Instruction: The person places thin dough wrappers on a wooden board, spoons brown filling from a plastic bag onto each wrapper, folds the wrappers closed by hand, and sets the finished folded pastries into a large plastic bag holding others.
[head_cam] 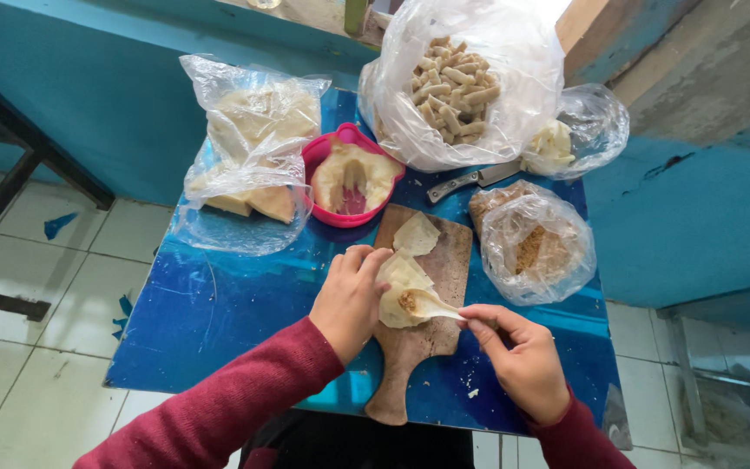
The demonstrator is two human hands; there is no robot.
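Observation:
A thin pale dough wrapper (pixel 401 291) with a brown filling lies on a wooden cutting board (pixel 444 252) on a small blue table. My left hand (pixel 349 300) presses down on the wrapper's left edge. My right hand (pixel 518 352) pinches a white spoon (pixel 434 304) whose tip rests on the filling. A second, folded wrapper (pixel 416 234) lies further up the board. Both arms wear dark red sleeves.
A pink bowl (pixel 323 152) of pale dough sits behind the board. Plastic bags hold wrappers (pixel 253 130), rolled pieces (pixel 453 87), brown crumbs (pixel 536 247) and something white (pixel 566 139). A knife (pixel 470 180) lies behind the board. The blue table's (pixel 219 304) edges drop to tiled floor.

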